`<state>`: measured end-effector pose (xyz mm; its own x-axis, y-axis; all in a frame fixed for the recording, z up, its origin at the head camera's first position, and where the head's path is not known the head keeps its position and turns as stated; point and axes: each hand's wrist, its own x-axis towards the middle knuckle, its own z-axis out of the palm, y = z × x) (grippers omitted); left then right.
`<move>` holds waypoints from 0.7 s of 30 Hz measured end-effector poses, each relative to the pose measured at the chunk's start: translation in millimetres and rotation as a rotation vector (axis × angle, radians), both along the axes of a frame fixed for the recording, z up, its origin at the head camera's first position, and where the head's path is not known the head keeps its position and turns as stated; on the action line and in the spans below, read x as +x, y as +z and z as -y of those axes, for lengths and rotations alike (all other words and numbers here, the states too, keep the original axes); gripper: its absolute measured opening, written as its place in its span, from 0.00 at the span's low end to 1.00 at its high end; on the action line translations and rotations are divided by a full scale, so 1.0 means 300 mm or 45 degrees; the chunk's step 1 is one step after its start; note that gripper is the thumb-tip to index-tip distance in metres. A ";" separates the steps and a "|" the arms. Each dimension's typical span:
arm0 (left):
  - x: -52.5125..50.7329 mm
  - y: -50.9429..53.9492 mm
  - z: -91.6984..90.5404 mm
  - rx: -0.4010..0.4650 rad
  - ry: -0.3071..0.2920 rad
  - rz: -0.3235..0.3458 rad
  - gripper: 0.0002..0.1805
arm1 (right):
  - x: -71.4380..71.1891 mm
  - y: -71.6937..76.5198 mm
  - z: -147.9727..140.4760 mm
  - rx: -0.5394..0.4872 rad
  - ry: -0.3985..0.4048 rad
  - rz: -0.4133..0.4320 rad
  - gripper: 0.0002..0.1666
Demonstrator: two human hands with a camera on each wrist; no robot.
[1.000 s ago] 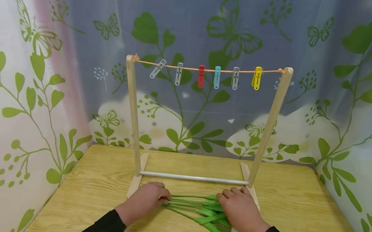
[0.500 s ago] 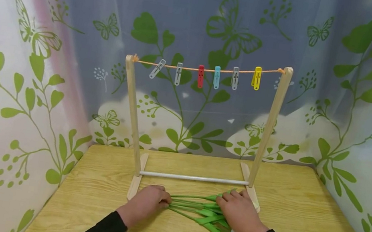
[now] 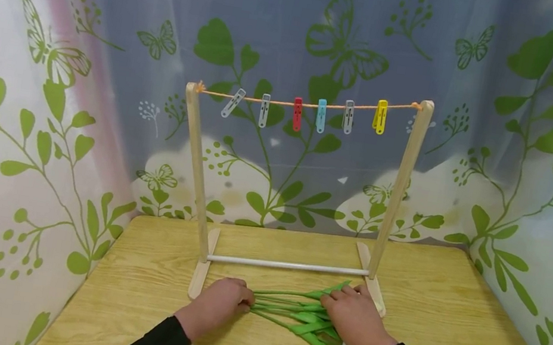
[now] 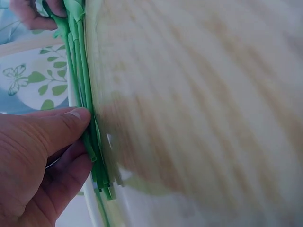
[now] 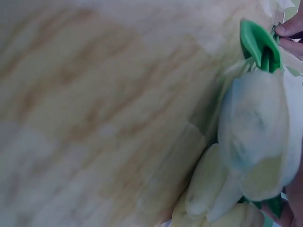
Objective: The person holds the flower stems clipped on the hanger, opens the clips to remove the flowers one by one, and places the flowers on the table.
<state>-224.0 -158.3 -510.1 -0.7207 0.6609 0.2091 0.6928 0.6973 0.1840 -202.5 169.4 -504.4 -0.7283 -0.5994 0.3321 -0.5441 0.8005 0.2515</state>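
Note:
A bunch of artificial tulips (image 3: 305, 316) with green stems, green leaves and white blossoms lies sideways on the wooden table (image 3: 123, 317). My left hand (image 3: 219, 306) pinches the stems near their cut ends. In the left wrist view the thumb (image 4: 64, 125) presses across the stems, and their ends stick out below it. My right hand (image 3: 359, 318) grips the bunch at its leafy end, covering most of the blossoms in the head view. The right wrist view shows a white blossom (image 5: 253, 123) close up, with more pale petals under it.
Just behind the hands stands a wooden frame (image 3: 396, 197) with a white bottom bar (image 3: 289, 265). Its orange string (image 3: 282, 103) carries several clothespins, among them a red clothespin (image 3: 297, 114) and a yellow clothespin (image 3: 380, 116). A leaf-patterned curtain (image 3: 299, 31) surrounds the table.
My left hand has shifted very slightly to the right along the stems. A leaf tip shows beyond my right fingers where it was hidden before. The bunch stays in place.

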 end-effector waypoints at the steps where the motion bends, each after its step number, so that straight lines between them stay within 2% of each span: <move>1: -0.002 0.001 0.000 0.001 -0.004 0.004 0.02 | -0.002 0.002 0.000 -0.001 -0.003 0.004 0.13; 7: -0.001 0.006 0.003 -0.005 -0.013 0.014 0.03 | 0.003 0.012 0.001 -0.038 -0.014 0.030 0.08; 13: 0.000 0.013 0.003 -0.009 0.004 0.045 0.04 | 0.015 0.017 0.012 -0.159 -0.006 -0.030 0.06; 18: 0.002 0.048 0.000 0.024 0.056 0.067 0.06 | 0.010 0.016 0.014 -0.225 -0.025 -0.045 0.07; 21: 0.009 0.076 0.000 0.037 0.089 0.034 0.08 | 0.010 0.019 0.014 -0.253 -0.037 -0.037 0.09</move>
